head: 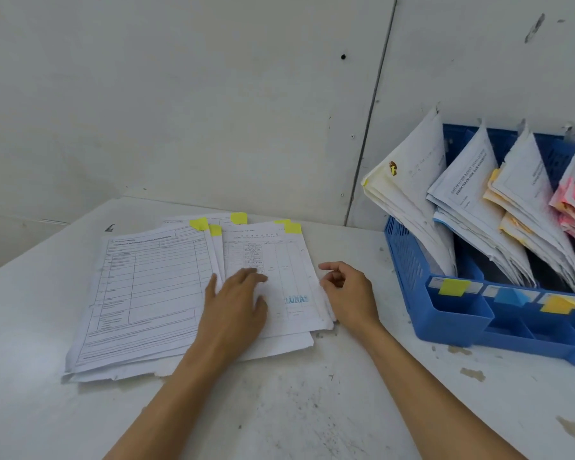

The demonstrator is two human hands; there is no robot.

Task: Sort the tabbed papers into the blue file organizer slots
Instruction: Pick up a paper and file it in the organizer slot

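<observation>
A loose stack of papers (153, 293) lies on the white, scuffed surface (279, 410), left of centre. The sheets are thin white printed forms ruled with tables, fanned unevenly, their bottom edges ragged. Small yellow tabs (199, 224) stick out along their top edges. The top sheet (289, 260), on the right side of the stack, carries a faded blue stamp near its bottom.

The left hand (236, 303) rests flat on this top sheet, its fingers (249, 273) straight and slightly spread, holding nothing. Just beside the stack's right edge sits the right hand (349, 290), fingers loosely curled with the forefinger reaching out; I cannot tell whether it has hold of the sheet's edge.

Further right, near the wall (180, 94), stands the blue file organizer (409, 260), made of rigid plastic with a mesh side wall. Its slots hold leaning bundles of filed papers (409, 194), corners pointing up, the rightmost bundle showing pink tabs (571, 197). Its front rim bears a yellow label (453, 287), a blue label (512, 297) and an orange label (558, 305).
</observation>
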